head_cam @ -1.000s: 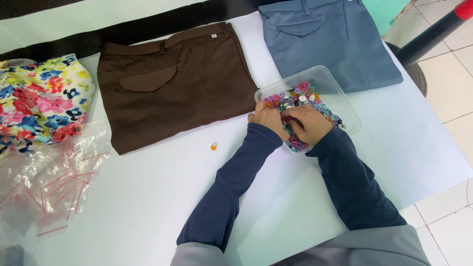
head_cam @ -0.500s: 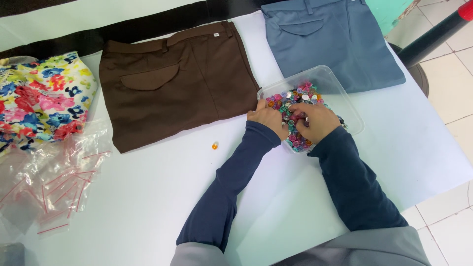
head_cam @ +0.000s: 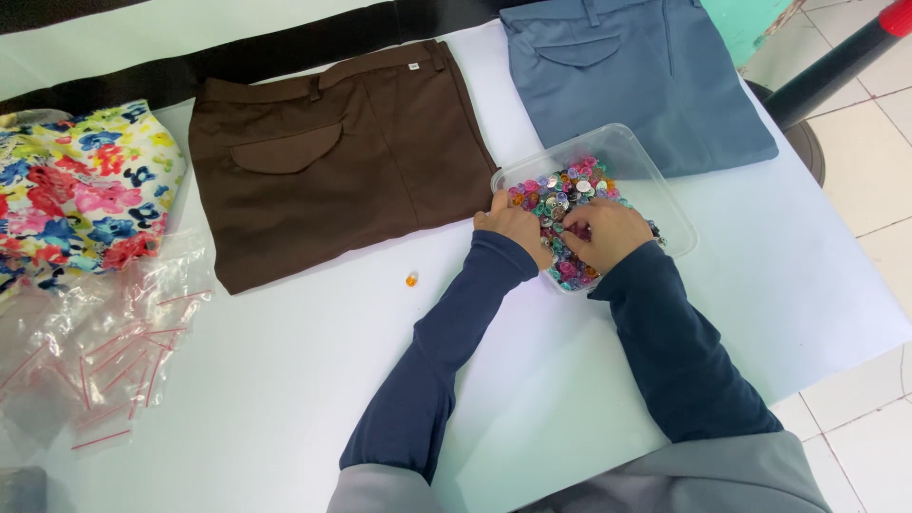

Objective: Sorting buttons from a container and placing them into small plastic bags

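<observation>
Grip: left hand [head_cam: 515, 228] and right hand [head_cam: 608, 231] are being kept curled among colourful buttons [head_cam: 560, 190], hold unclear | clear tray [head_cam: 655, 176] is being left on tabletop [head_cam: 285, 380] beside brown trousers [head_cam: 332, 190] | hands barely shifted since earlier.

Both arms, in dark blue sleeves, reached forward and angled inward so that the two hands met close together. The left hand [head_cam: 514, 228] lay knuckles up with fingers curled downward. The right hand [head_cam: 605, 233] lay palm down just beside it, its fingers bent and pointing toward the left.
</observation>
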